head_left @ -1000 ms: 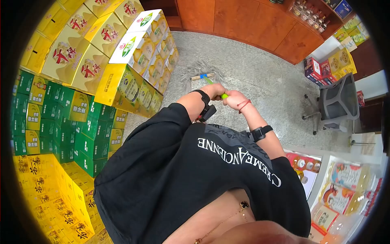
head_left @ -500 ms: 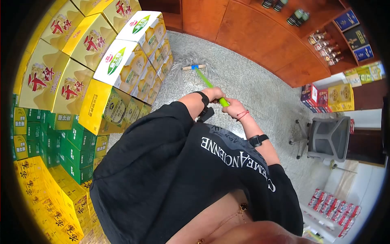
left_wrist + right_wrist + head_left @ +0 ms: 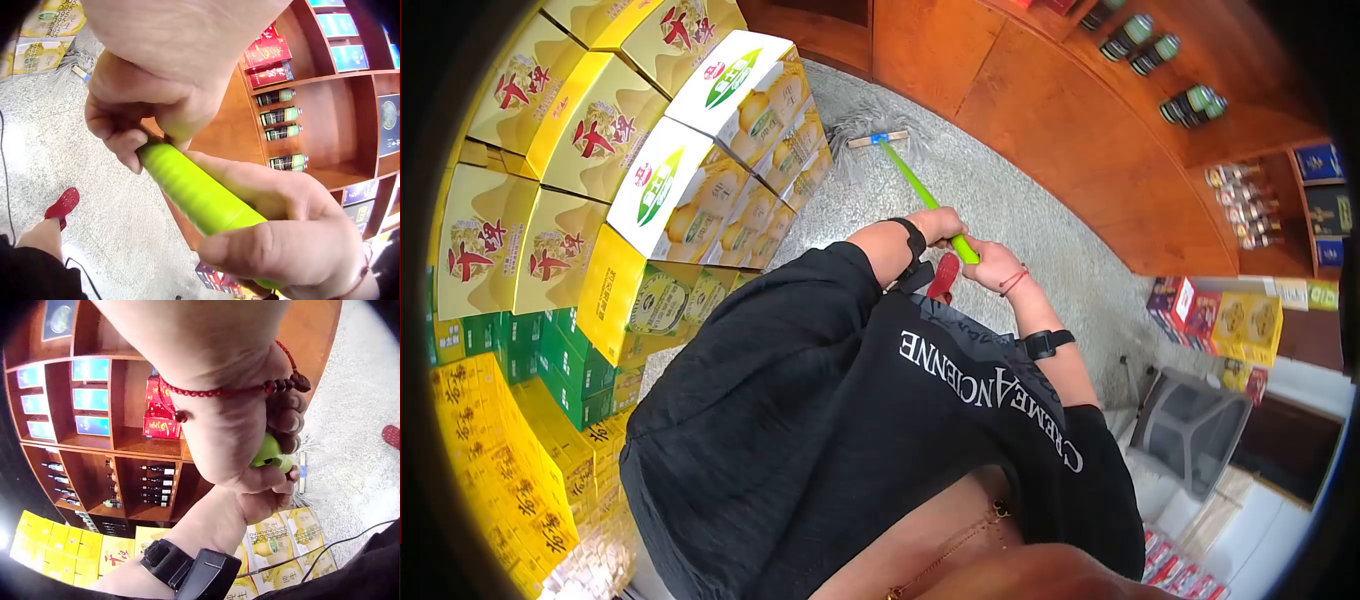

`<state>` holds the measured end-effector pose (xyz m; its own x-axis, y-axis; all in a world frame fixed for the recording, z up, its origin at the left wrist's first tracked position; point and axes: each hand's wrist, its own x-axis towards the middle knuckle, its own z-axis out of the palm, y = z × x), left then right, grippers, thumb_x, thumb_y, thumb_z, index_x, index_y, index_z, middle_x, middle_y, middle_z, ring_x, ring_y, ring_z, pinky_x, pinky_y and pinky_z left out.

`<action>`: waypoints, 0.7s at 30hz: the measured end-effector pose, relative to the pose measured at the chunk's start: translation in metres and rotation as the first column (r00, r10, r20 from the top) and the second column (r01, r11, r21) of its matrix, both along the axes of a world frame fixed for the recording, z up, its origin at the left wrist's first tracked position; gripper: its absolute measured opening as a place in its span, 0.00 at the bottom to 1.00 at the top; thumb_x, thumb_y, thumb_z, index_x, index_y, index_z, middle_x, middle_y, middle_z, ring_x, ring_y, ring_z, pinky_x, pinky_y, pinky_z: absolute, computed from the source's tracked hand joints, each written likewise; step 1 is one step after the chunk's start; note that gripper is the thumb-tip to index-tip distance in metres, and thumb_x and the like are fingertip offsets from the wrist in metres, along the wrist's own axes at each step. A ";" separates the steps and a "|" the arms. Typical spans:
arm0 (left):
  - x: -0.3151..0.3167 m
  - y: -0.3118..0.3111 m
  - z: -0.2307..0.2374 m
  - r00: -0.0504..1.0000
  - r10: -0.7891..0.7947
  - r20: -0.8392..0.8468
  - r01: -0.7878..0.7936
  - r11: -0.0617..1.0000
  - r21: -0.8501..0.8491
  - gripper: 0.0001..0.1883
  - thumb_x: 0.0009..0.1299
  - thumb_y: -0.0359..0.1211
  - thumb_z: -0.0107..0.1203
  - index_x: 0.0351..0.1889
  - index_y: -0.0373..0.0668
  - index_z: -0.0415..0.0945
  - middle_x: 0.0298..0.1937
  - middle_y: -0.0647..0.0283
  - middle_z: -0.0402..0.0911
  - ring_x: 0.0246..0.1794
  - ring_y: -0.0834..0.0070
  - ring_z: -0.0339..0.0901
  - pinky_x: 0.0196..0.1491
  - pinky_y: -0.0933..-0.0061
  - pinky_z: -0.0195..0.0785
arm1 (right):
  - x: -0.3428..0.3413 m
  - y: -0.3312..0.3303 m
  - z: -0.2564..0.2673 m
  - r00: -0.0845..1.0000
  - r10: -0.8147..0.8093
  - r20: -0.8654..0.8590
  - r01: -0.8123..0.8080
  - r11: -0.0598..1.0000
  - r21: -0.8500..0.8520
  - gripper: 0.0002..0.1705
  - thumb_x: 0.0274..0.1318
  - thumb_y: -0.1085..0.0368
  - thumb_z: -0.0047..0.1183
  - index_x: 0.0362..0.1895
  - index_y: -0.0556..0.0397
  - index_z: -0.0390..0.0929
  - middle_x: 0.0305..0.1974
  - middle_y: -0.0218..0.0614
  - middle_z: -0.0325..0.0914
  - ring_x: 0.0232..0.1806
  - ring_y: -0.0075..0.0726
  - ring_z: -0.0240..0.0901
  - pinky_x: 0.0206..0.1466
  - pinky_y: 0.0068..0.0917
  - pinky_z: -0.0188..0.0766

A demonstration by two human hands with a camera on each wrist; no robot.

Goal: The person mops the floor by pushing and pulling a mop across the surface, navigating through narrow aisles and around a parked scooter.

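My two hands hold a mop by its bright green handle (image 3: 915, 190), which slants away across the floor. My left hand (image 3: 938, 224) grips the handle just ahead of the other one. Closer to my body, my right hand (image 3: 996, 266), with a red cord bracelet, wraps the end of the ribbed grip (image 3: 200, 190); its thumb lies along the green plastic. At the far end, grey mop strands (image 3: 852, 165) spread on the floor below a pale bar with a blue clamp (image 3: 880, 139). The mop head is beside the stacked cartons.
White and yellow cartons (image 3: 725, 215) rise on the left, near the mop head. A curved wooden counter (image 3: 1040, 130) with bottles on its shelves borders the far side. An office chair (image 3: 1190, 425) stands at right. My red shoe (image 3: 944, 277) is below my hands; thin cables (image 3: 84, 278) cross the speckled floor.
The mop head has moved farther away, toward the cartons and counter, and more of the green handle shows. My view has turned, and a red shoe has appeared below my hands. Both hands keep their hold.
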<state>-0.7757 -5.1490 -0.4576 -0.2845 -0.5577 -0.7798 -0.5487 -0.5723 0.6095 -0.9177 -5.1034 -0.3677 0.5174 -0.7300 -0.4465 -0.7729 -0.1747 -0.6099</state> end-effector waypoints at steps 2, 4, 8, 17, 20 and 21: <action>-0.008 -0.032 0.000 0.991 0.132 -0.012 -0.132 0.991 -0.013 0.14 0.56 0.40 0.48 0.15 0.40 0.71 0.09 0.65 0.65 0.05 0.79 0.57 0.09 0.75 0.46 | -0.009 -0.041 -0.010 0.996 0.079 -0.032 -0.080 0.997 -0.005 0.26 0.32 0.58 0.49 0.43 0.50 0.69 0.32 0.51 0.73 0.37 0.53 0.70 0.41 0.39 0.66; -0.014 -0.073 -0.016 0.977 0.211 0.000 -0.211 0.977 -0.019 0.14 0.56 0.40 0.47 0.15 0.40 0.71 0.10 0.65 0.65 0.05 0.78 0.57 0.09 0.75 0.46 | -0.015 -0.091 -0.020 0.987 0.154 -0.052 -0.156 0.988 -0.025 0.26 0.33 0.58 0.48 0.43 0.52 0.69 0.33 0.51 0.73 0.37 0.53 0.70 0.42 0.39 0.66; -0.007 -0.138 0.006 0.949 0.315 0.026 -0.314 0.949 -0.007 0.14 0.57 0.41 0.47 0.16 0.41 0.71 0.10 0.64 0.65 0.06 0.77 0.57 0.09 0.75 0.46 | -0.012 -0.173 0.000 0.951 0.306 -0.048 -0.307 0.952 -0.014 0.24 0.34 0.57 0.48 0.41 0.52 0.69 0.33 0.49 0.74 0.38 0.52 0.70 0.41 0.38 0.66; 0.011 -0.214 0.003 0.879 0.466 0.105 -0.467 0.884 -0.015 0.16 0.58 0.43 0.47 0.15 0.41 0.70 0.10 0.65 0.64 0.06 0.76 0.57 0.09 0.73 0.47 | 0.011 -0.279 -0.006 0.886 0.460 -0.062 -0.462 0.887 -0.015 0.24 0.33 0.58 0.49 0.42 0.52 0.69 0.28 0.51 0.73 0.34 0.53 0.70 0.38 0.40 0.66; 0.022 -0.238 -0.001 0.857 0.506 0.100 -0.508 0.862 -0.005 0.17 0.59 0.43 0.45 0.15 0.42 0.69 0.10 0.65 0.64 0.06 0.76 0.57 0.10 0.73 0.48 | 0.024 -0.309 -0.001 0.849 0.524 -0.068 -0.526 0.851 0.001 0.26 0.34 0.58 0.49 0.43 0.53 0.68 0.28 0.53 0.72 0.34 0.54 0.70 0.38 0.40 0.66; 0.028 -0.246 -0.004 0.852 0.515 0.098 -0.518 0.855 0.003 0.17 0.59 0.43 0.45 0.15 0.42 0.69 0.10 0.65 0.64 0.06 0.76 0.57 0.10 0.73 0.48 | 0.029 -0.318 -0.003 0.842 0.535 -0.070 -0.536 0.844 0.009 0.26 0.34 0.58 0.49 0.43 0.53 0.68 0.28 0.53 0.72 0.34 0.54 0.70 0.38 0.40 0.66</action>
<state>-0.7482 -5.3950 -0.4613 0.1105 -0.5825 -0.8053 -0.2208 -0.8044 0.5515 -0.8884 -5.4210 -0.3703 0.7984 -0.3530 -0.4878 -0.5959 -0.5793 -0.5562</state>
